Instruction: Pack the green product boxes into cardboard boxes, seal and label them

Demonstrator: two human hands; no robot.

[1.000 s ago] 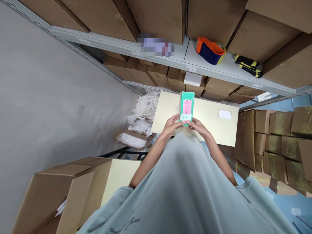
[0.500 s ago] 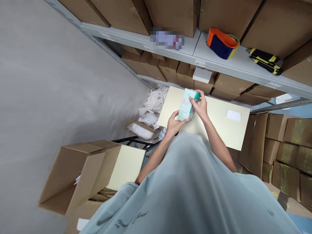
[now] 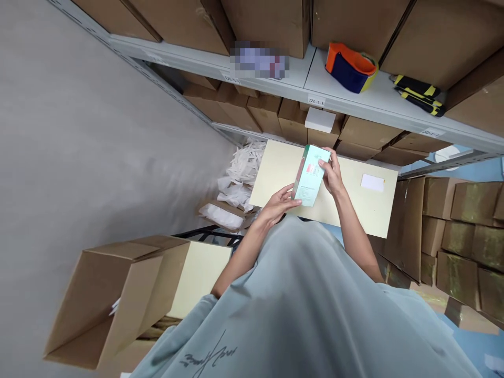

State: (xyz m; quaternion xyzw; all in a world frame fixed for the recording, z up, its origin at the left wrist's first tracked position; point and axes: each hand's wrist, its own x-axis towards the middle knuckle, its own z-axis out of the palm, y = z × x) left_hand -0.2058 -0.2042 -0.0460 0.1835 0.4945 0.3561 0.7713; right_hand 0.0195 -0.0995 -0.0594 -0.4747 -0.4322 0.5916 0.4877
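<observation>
A mint-green printed carton (image 3: 309, 181) is held tilted above the pale yellow tabletop (image 3: 350, 210). My left hand (image 3: 280, 203) grips its lower left corner, thumb along the bottom of the front face. At the upper right edge, my right hand (image 3: 331, 170) closes round the carton with its thumb on the front. The fingers behind the box are partly hidden. To the right on the tabletop lies a small white card or label (image 3: 372, 182).
Shelves with brown cartons (image 3: 354, 31) rise ahead, carrying a tape roll (image 3: 350, 68) and box cutters (image 3: 419, 94). White paper scraps (image 3: 246, 163) are heaped left of the table. An open cardboard box (image 3: 114, 299) stands lower left; stacked cartons (image 3: 457, 236) stand right.
The carton has turned in my hands, so its left side now shows instead of its right. My left hand has shifted slightly down, and the whole view has moved a little.
</observation>
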